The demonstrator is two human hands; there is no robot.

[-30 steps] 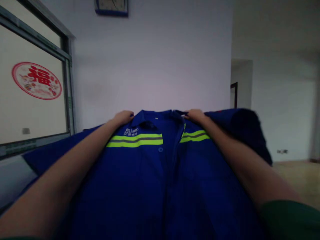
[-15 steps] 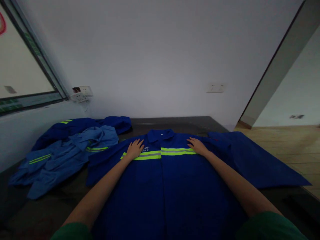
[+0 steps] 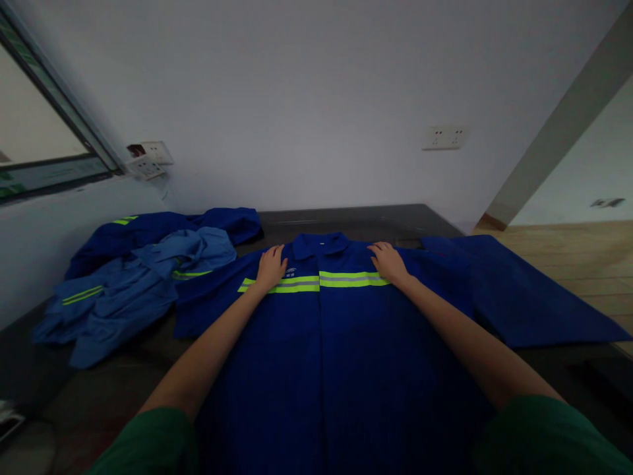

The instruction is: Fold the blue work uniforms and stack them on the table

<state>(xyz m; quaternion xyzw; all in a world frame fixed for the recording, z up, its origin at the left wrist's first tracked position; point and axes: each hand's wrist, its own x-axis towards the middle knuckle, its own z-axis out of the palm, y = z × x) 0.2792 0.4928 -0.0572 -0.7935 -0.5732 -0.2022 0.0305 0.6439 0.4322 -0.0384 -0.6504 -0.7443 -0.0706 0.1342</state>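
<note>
A dark blue work jacket [image 3: 281, 343] lies spread flat, front side up, its collar at the far end and a yellow-and-grey reflective band across the chest. My left hand [image 3: 271, 267] rests on the chest near the left shoulder, beside a small white logo, with its fingers stretched out over the cloth. On the opposite side my right hand [image 3: 389, 262] lies near the other shoulder, just above the band's end, fingers extended and slightly bent. Neither hand visibly grips the fabric.
A dark table [image 3: 291, 220] bears everything. Crumpled lighter blue clothing [image 3: 133, 284] and a darker blue garment [image 3: 143, 231] lie at left. Flat blue fabric [image 3: 519, 297] covers the right side. Wall sockets [image 3: 445, 137] are behind; a white object [image 3: 10, 419] sits lower left.
The view has tipped downward, so everything appears higher. Both hands have shifted slightly over the chest toward the shoulders; the jacket still lies flat.
</note>
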